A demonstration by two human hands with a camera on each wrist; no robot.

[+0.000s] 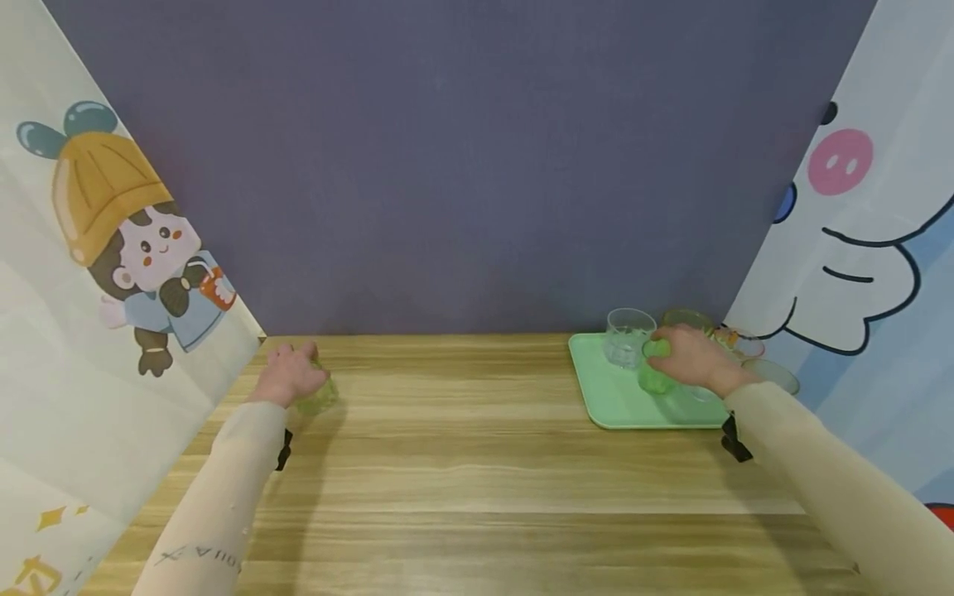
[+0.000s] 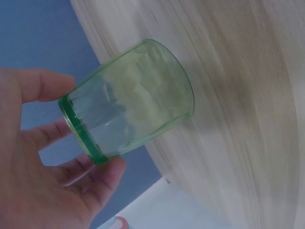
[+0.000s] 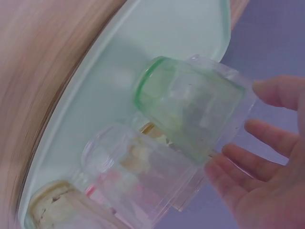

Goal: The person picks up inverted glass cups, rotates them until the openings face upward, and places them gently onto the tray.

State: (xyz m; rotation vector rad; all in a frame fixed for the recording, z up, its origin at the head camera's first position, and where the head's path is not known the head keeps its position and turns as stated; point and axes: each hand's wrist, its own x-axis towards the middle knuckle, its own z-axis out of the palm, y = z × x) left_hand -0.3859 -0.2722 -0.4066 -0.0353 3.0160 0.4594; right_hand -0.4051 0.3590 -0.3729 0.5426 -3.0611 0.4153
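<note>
At the back left of the wooden table, my left hand (image 1: 291,374) holds a see-through green cup (image 2: 131,100). Thumb and fingers grip its thick green base, and its wide mouth faces down, close over the tabletop. On the right, my right hand (image 1: 689,356) reaches over a pale green tray (image 1: 607,406). Its thumb and fingertips are at the top rim of another see-through green cup (image 3: 190,107), around opposite sides. That cup stands base down among other cups. In the head view the hand hides part of it.
A clear cup (image 1: 626,343) stands on the tray just left of the right hand. Brown-tinted (image 3: 71,207), clear (image 3: 138,171) and pink-rimmed cups crowd the tray beside it. A dark grey panel (image 1: 447,165) rises behind the table, with printed cloths (image 1: 60,348) at both sides.
</note>
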